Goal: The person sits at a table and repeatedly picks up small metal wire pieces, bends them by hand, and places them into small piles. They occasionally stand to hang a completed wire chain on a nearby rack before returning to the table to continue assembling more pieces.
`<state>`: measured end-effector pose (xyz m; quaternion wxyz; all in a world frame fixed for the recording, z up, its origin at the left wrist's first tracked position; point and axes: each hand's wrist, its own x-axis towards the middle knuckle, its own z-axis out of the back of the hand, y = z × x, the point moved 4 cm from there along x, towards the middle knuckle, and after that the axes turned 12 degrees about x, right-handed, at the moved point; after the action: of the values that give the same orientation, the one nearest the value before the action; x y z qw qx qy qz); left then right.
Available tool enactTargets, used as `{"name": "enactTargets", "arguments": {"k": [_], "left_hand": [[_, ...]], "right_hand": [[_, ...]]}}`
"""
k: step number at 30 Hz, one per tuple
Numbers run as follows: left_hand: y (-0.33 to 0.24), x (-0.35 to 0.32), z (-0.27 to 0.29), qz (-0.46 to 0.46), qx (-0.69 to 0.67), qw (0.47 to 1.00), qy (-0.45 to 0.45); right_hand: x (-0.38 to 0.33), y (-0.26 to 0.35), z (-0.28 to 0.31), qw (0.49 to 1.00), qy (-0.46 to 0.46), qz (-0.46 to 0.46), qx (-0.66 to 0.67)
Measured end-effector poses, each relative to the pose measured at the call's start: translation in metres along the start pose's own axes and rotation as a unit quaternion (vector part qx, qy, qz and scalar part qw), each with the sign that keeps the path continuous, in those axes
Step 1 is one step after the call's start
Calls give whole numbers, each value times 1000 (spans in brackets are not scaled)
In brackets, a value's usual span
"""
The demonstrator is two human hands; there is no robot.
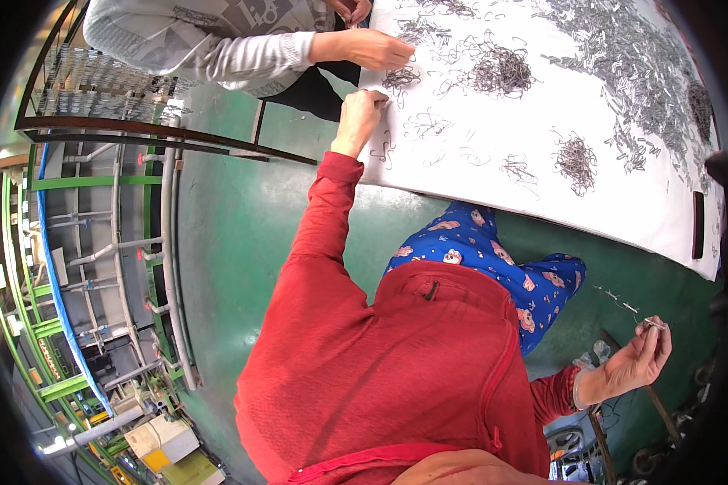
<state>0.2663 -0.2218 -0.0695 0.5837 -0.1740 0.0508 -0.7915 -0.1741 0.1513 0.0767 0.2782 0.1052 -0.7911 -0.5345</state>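
My left hand (359,121) reaches to the near left edge of the white-covered table (477,190). Its fingers are pinched together beside a few thin, dark wire hooks (386,149); what is between them is too small to make out. Out to the right, away from the table, my right hand (635,357) is raised with its fingertips closed on a thin metal wire strand (628,308). Small pale pieces sit along the strand, which stretches out beyond the fingers. Loose piles of bent wire hooks (501,69) lie farther across the table.
A co-worker in a grey sweater (251,52) works at the table's left side, one hand (376,48) over a small hook pile. Many small grey metal pieces (623,73) cover the far right. A dark metal frame (178,133) and pipe racks (170,259) stand left.
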Motion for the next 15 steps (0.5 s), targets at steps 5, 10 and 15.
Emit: {"name": "enactTargets", "arguments": {"k": [5, 10, 15], "left_hand": [[-14, 10, -12, 11, 63, 997, -53], [-22, 44, -17, -138, 52, 982, -114], [-9, 33, -22, -174, 24, 985, -2]], "right_hand": [[-2, 3, 0, 1000, 7, 12, 2], [-3, 4, -6, 1000, 5, 10, 11], [-6, 4, -8, 1000, -16, 10, -1]]}}
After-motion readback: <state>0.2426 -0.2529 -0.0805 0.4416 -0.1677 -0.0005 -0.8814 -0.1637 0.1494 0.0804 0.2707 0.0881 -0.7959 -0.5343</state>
